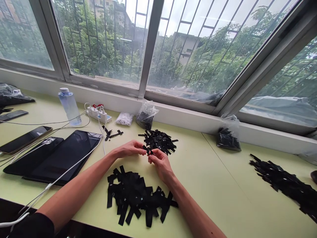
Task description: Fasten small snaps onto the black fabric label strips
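Observation:
My left hand (132,148) and my right hand (158,161) meet over the middle of the table, fingers pinched on one short black fabric strip (148,150). The strip looks folded or bent between the fingertips. Just beyond my hands lies a heap of black strips (160,140), a few with small pale marks. Nearer to me, between my forearms, spreads a larger pile of flat black strips (136,195), some showing small white marks.
To the left lie a black tablet (66,155), phones (24,138) and white cables, with a water bottle (70,107) and power strip (99,114) behind. Plastic bags (146,115) stand along the window sill. Another black strip pile (284,185) lies at right.

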A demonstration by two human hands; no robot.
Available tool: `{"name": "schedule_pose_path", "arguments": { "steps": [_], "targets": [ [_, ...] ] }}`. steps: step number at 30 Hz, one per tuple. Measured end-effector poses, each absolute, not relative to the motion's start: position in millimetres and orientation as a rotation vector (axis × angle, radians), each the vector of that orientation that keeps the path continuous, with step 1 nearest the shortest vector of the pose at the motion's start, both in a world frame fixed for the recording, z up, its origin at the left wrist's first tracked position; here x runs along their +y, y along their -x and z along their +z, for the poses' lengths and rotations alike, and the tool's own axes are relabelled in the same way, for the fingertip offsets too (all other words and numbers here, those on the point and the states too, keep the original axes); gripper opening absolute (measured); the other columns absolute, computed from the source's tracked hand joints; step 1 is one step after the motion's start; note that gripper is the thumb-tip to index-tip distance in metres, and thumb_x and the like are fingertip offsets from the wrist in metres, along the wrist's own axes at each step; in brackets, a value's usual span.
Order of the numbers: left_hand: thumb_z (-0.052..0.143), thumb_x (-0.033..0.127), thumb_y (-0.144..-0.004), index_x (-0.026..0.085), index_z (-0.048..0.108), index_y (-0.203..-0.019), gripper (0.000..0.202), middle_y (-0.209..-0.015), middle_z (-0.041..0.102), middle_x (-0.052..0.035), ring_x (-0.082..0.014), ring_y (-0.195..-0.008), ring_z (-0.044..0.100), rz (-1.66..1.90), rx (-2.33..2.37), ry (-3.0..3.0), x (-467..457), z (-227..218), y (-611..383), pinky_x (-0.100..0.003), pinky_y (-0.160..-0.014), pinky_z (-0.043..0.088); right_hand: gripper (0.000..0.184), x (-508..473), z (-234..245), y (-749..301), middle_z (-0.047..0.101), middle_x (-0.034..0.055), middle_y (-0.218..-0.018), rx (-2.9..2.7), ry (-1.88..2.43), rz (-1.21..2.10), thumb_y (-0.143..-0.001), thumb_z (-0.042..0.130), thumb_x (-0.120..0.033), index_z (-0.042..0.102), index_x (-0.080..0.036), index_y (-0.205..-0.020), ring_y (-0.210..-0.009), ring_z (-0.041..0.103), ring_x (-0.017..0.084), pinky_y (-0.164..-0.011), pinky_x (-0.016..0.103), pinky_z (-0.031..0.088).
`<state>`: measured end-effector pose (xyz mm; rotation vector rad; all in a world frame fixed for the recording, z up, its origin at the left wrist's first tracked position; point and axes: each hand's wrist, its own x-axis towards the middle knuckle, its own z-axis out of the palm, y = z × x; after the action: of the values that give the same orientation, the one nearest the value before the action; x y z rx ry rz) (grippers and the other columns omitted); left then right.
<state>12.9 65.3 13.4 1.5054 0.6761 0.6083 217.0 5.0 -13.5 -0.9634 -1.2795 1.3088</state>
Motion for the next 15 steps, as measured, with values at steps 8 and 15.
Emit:
{"name": "schedule_pose_path", "arguments": {
  "steps": [8, 15],
  "targets": [
    [0.078, 0.044, -0.076, 0.013, 0.071, -0.076, 0.032, -0.074, 0.065, -0.0021, -0.0132, -0.068, 0.053, 0.649, 0.661, -1.521, 65.1, 11.3, -13.0, -0.025, -0.063, 0.036, 0.043, 0.9, -8.2, -216.3, 0.063, 0.0037, -0.074, -1.4, 0.982, 1.21, -0.094, 0.053, -0.057, 0.069, -0.019, -0.081, -0.067, 0.056, 0.016, -0.069, 0.031, 0.047],
    [0.078, 0.045, -0.074, 0.012, 0.075, -0.086, 0.035, -0.068, 0.061, -0.0003, -0.0082, -0.054, 0.041, 0.635, 0.697, -1.535, 65.5, 9.3, -14.1, -0.023, -0.051, 0.027, 0.038, -1.4, -7.1, -216.9, 0.063, 0.0023, -0.072, -1.568, 1.161, 0.984, -0.087, 0.064, -0.057, 0.068, -0.019, -0.083, -0.067, 0.057, 0.017, -0.064, 0.029, 0.046]
  ]
}}
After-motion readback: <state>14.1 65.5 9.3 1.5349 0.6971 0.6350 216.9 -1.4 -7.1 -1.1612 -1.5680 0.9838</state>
